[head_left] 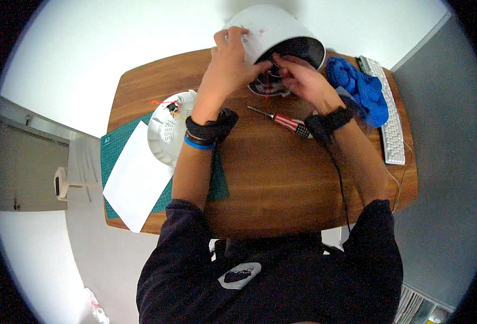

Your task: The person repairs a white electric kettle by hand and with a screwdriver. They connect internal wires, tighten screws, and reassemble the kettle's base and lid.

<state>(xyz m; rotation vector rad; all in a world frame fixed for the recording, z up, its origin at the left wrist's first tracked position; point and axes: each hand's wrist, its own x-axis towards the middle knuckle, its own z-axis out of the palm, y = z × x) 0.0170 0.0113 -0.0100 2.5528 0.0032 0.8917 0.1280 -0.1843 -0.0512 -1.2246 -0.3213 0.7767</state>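
At the table's back, my left hand (232,62) grips a white curved housing (265,24), tilted to show its dark open interior. My right hand (303,78) has its fingers at that opening, around dark inner parts (265,82); what exactly they hold is unclear. A screwdriver (287,122) with a flag-patterned handle lies below the housing. Left of my left forearm sits a white round plastic part (165,136) with wires and a small black component (171,108), overlapping a sheet of white paper (133,178) on a green cutting mat (118,141).
The wooden table (276,194) carries a crumpled blue cloth (362,94) and a white keyboard (390,135) along its right side. A black cable hangs from my right wrist band. A white wall is behind, a grey panel at right, and a pale object (60,183) beyond the left edge.
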